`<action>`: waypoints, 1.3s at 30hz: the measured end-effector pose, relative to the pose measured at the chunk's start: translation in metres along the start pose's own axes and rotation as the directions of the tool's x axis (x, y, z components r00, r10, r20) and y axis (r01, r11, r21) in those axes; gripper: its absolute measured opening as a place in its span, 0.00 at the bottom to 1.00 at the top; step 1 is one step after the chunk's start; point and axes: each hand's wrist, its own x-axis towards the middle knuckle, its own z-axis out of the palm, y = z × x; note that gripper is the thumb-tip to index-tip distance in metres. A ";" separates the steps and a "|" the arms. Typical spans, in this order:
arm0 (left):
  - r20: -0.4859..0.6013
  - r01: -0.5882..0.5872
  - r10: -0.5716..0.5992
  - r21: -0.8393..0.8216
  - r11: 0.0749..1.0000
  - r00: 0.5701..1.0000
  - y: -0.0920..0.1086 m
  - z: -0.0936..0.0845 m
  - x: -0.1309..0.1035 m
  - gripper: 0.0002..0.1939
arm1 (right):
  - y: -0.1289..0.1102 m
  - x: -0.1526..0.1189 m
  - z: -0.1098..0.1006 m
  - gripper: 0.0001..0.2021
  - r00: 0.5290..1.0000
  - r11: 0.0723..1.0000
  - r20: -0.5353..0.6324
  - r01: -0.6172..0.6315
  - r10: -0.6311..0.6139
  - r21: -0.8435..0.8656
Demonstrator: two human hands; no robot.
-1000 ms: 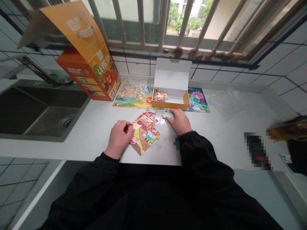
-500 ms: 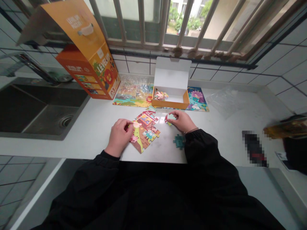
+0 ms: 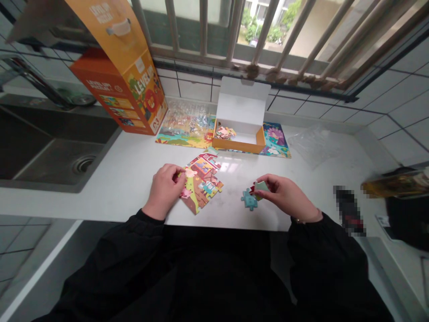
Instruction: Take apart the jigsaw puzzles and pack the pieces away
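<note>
A partly joined jigsaw puzzle (image 3: pixel 203 185) with a red barn and pink pigs lies flat on the counter. My left hand (image 3: pixel 165 187) rests at its left edge, fingers curled and pinching the border. To the right, my right hand (image 3: pixel 284 193) pinches a pale green and red puzzle piece (image 3: pixel 261 189) between thumb and fingers, tilted and raised off the counter. Just below and left of that piece lies a teal puzzle piece (image 3: pixel 250 201), partly covered by it in this view.
Behind the puzzle stands an open orange and white box (image 3: pixel 238 145) with several pieces inside. It sits on printed picture sheets (image 3: pixel 276 142). A tall orange carton (image 3: pixel 117 98) stands by the sink (image 3: pixel 67 174). Clear plastic wrap (image 3: pixel 313 145) lies right, with a blurred dark object (image 3: pixel 349 210) nearer.
My right hand has moved right and toward me with the pale green piece, from beside the barn to above the teal piece. My left hand has stayed at the puzzle's edge.
</note>
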 end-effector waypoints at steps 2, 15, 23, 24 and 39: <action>0.002 0.004 -0.004 0.002 1.000 1.000 0.000 0.000 0.001 0.06 | -0.004 -0.016 0.012 0.14 0.988 0.995 -0.133 0.068 -0.077 -0.074; 0.023 0.011 -0.011 0.020 1.000 1.000 0.003 -0.001 0.001 0.06 | 0.012 -0.055 0.055 0.14 0.941 0.902 -0.003 0.324 -0.339 -0.286; 0.027 0.012 -0.012 0.017 1.000 1.000 0.003 0.000 0.000 0.05 | 0.024 -0.046 0.052 0.33 0.975 0.911 0.037 0.219 -0.221 -0.349; 0.026 0.009 -0.009 0.017 1.000 1.000 0.003 0.000 0.000 0.05 | 0.024 -0.044 0.052 0.35 0.976 0.913 0.041 0.213 -0.212 -0.348; 0.195 -0.201 0.172 0.144 0.969 0.966 0.011 0.007 -0.010 0.19 | 0.022 -0.025 0.041 0.23 0.999 0.983 0.049 0.015 -0.006 -0.184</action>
